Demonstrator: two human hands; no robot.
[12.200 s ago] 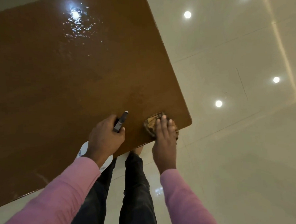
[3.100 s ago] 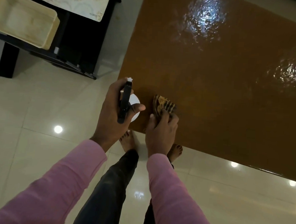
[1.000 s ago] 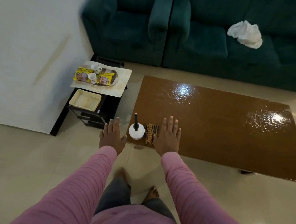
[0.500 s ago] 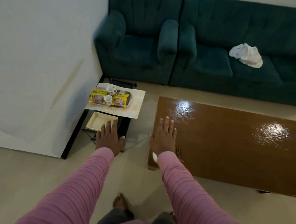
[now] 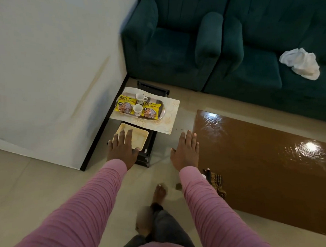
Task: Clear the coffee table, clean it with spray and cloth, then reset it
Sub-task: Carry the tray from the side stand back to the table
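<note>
A plain white wall (image 5: 48, 60) fills the left side, ending at a corner edged with a dark strip. The floor (image 5: 22, 191) is pale glossy tile (it mirrors a ceiling light faintly). Along the far side stand a dark green armchair (image 5: 168, 48) and a matching sofa (image 5: 275, 63), touching at their armrests. A crumpled white cloth (image 5: 301, 63) lies on the sofa seat.

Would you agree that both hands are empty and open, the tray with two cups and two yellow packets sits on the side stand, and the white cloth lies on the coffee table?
Not quite. The head view shows the white cloth lying on the green sofa, not the coffee table. The rest holds: left hand and right hand are empty and open, and the tray with two cups and two yellow packets sits on the side stand.
</note>
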